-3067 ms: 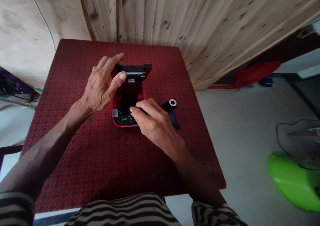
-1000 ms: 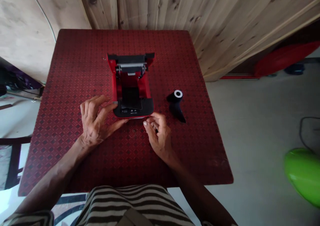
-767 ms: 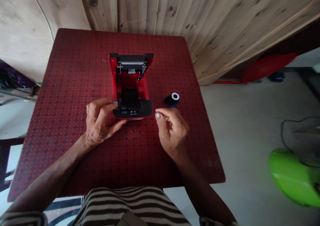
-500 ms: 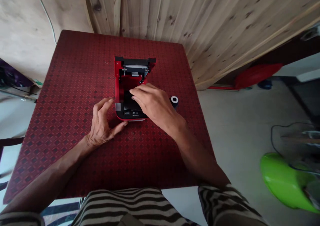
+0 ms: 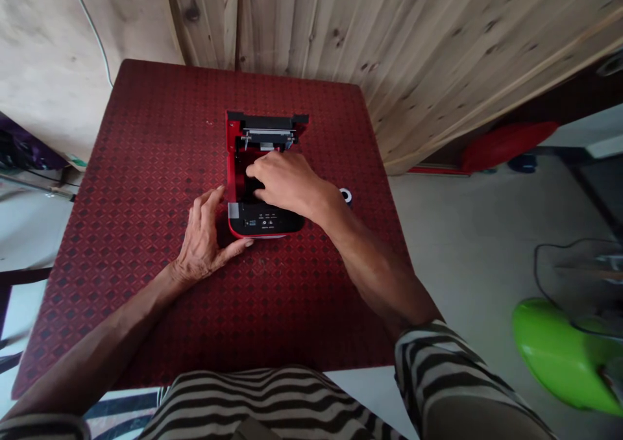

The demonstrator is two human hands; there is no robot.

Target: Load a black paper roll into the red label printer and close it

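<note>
A red and black label printer (image 5: 267,224) stands on the table with its lid raised at the back. My right hand (image 5: 289,177) reaches into its paper compartment, thumb and fingers closed round a black roll (image 5: 252,185) that is mostly hidden by the hand. The printer's front panel, with small buttons and print, is uncovered. My left hand (image 5: 200,240) rests at the printer's left front corner, fingers apart, the thumb along the front edge. To the right, a second black roll with a white core (image 5: 346,196) is partly hidden behind my right forearm.
The red patterned table (image 5: 150,141) meets a wooden plank wall (image 5: 292,31) at the back. On the floor to the right is a bright green plastic object (image 5: 555,355). A dark chair part (image 5: 24,276) shows at the left edge.
My right hand has moved from the printer's front right, past its right side, into the compartment. The black strip no longer lies over the front panel. My left hand's fingertips have come off the panel.
</note>
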